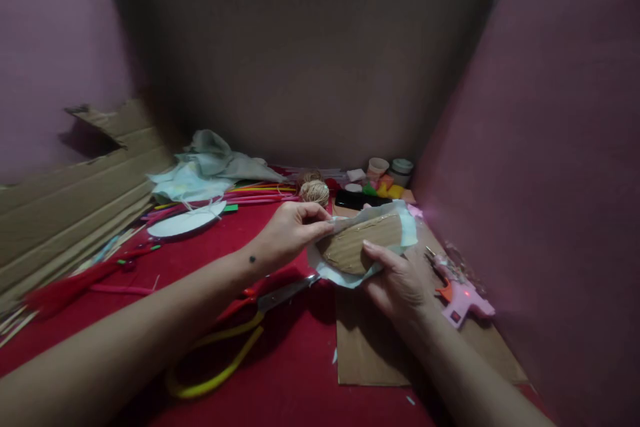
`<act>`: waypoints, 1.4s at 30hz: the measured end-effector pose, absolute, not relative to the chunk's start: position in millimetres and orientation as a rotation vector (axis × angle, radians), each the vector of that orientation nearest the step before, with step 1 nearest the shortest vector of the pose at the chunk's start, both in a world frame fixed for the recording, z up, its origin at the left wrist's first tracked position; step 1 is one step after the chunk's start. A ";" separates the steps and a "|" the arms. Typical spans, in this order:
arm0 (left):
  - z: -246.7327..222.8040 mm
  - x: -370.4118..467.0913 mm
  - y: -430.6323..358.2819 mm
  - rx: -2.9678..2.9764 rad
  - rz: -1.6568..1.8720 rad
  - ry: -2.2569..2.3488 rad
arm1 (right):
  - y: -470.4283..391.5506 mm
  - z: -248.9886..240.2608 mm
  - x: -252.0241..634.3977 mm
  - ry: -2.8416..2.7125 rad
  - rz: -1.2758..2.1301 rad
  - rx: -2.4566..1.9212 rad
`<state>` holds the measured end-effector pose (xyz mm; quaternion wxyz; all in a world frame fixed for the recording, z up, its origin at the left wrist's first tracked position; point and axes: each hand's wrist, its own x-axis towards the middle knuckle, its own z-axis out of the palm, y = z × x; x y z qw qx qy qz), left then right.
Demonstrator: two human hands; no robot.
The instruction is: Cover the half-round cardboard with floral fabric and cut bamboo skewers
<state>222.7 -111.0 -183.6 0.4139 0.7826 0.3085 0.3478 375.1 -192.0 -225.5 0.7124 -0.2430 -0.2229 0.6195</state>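
Between my two hands is an oval cardboard piece (357, 243) lying on pale blue-white fabric (409, 230), whose edges stick out around it. My left hand (293, 230) pinches the fabric's edge at the piece's left end. My right hand (393, 277) grips the cardboard and fabric from the right, thumb on top of the cardboard; its other fingers are mostly hidden beneath. A glossy line, like glue, runs along the cardboard's upper edge. Below my left hand lie scissors (260, 317) with yellow and red handles.
A pink glue gun (467, 303) with a lit red light rests on a cardboard sheet (373, 353) at right. Behind are a twine ball (314, 192), small tubs (401, 170) and crumpled fabric (210, 167). A white oval (187, 220) and folded cardboard (85, 193) lie left.
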 end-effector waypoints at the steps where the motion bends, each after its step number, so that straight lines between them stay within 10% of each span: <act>1: -186.5 223.8 -114.5 2.074 0.959 0.751 | -191.5 -225.5 375.3 -0.509 1.370 -0.519; 17: -190.7 203.5 -121.1 2.947 0.885 0.031 | -188.9 -228.9 378.0 -0.569 1.396 -0.458; 26: -176.0 218.2 -120.4 2.220 1.178 0.649 | -195.5 -222.1 369.8 -0.589 1.394 -0.497; 42: -198.5 262.1 -122.7 2.899 1.299 0.424 | -193.2 -227.4 364.6 -0.593 1.360 -0.536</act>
